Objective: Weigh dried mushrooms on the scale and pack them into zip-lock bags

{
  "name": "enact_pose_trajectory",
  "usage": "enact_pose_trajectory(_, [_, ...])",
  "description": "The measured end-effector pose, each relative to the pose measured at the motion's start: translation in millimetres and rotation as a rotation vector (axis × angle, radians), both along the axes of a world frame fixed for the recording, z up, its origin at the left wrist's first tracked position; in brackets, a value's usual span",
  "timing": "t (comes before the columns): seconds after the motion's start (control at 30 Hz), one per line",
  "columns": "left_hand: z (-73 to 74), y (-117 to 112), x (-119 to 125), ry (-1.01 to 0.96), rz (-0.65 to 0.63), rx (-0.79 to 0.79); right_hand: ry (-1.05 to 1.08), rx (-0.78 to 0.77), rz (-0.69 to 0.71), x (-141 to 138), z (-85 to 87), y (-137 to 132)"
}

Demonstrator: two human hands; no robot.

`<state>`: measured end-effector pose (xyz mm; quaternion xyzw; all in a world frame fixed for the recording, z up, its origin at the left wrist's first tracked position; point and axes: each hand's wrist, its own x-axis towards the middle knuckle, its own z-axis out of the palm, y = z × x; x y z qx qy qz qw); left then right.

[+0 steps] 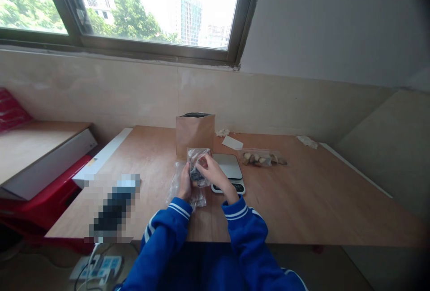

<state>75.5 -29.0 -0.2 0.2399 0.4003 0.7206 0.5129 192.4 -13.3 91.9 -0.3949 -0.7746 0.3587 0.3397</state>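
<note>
Both my hands are raised just above the wooden table (302,201), holding a small clear plastic bag (199,156) with something dark inside. My left hand (185,182) grips the bag from the lower left. My right hand (211,170) pinches its upper right side with bent fingers. More clear plastic (198,198) lies on the table under my hands. A small digital kitchen scale (229,171) sits right behind my right hand. An upright brown paper bag (195,133), open at the top, stands behind the plastic bag.
A clear bag of brownish lumps (262,158) lies right of the scale, with a white card (232,142) and crumpled white scraps (306,141) further back. A blurred-out dark object (112,208) lies front left. A white-edged board (50,159) and red item (47,201) stand left.
</note>
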Motion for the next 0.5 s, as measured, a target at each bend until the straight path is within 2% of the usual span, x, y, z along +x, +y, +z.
enact_pose_trajectory(0.1, [-1.8, -1, 0, 0.148, 0.062, 0.023, -0.073, -0.030, 0.058, 0, -14.7, 1])
enact_pose_trajectory(0.23, [-4.8, -1, 0, 0.202, 0.020, 0.025, -0.181, -0.055, 0.033, 0, -26.5, 5])
enact_pose_trajectory(0.4, [-8.7, 1, -1, 0.137, 0.046, 0.022, -0.187, -0.018, 0.056, -1, -20.2, 6])
enact_pose_trajectory(0.5, [-5.0, 0, 0, 0.081, 0.089, 0.009, -0.163, 0.043, 0.109, -2, -14.0, 1])
